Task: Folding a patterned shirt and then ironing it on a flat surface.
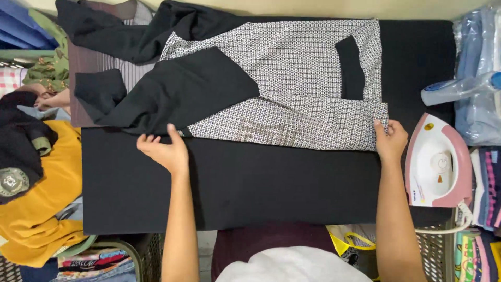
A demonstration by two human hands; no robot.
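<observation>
A garment of black-and-white patterned cloth [292,78] with black sleeves [177,91] lies spread across a black ironing board [235,183]. My left hand [164,149] rests on the board at the garment's near left edge, fingers apart, touching the black sleeve's lower hem. My right hand [390,138] pinches the patterned cloth's near right corner between thumb and fingers. A black pocket or cuff piece [350,68] lies on the patterned part toward the right.
A pink and white iron [437,164] stands on the board's right end, with a plastic spray bottle [459,87] beyond it. Folded clothes stack at the right [488,188]. A yellow garment [47,193] and dark clothes pile at the left.
</observation>
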